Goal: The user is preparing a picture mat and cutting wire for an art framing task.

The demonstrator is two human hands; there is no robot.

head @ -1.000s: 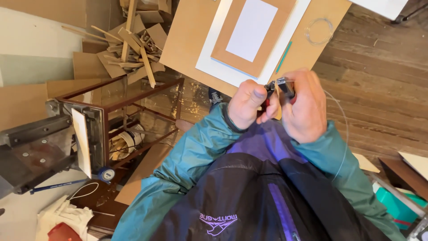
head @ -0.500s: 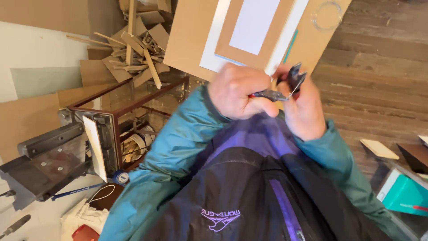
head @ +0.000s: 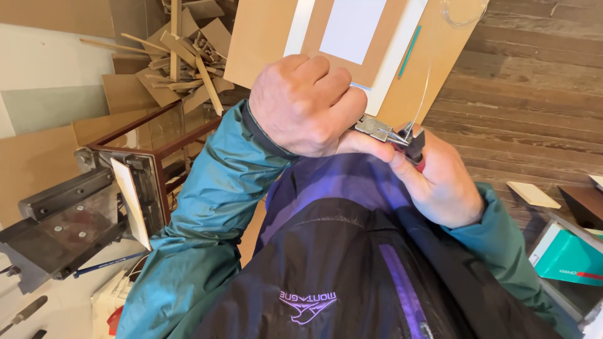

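Head view looks straight down over a person in a teal jacket (head: 207,207) worn under a dark purple-and-black vest (head: 352,263), both hands raised close to the chest. Their left hand (head: 308,107) is curled into a tight fist, knuckles up, its fingers clenched on something hidden beneath them, right at the metal nose of a small pair of pliers (head: 386,133). Their right hand (head: 440,182) grips the pliers by the dark and red handles, fingers wrapped round them and thumb pressed along the top. A thin clear wire (head: 422,97) rises from the tip of the pliers and arcs up towards a loose coil (head: 463,12) lying on a cardboard sheet (head: 264,44). On that sheet lies a white-bordered frame backing (head: 377,56) with a teal pencil (head: 409,51) beside it. Below everything runs a wooden plank floor (head: 534,75). Off to the side lies a heap of wood offcuts (head: 182,56), and nearer, a heavy metal cutter (head: 75,213) stands on a bench. A teal box (head: 568,257) lies by the person's right elbow.
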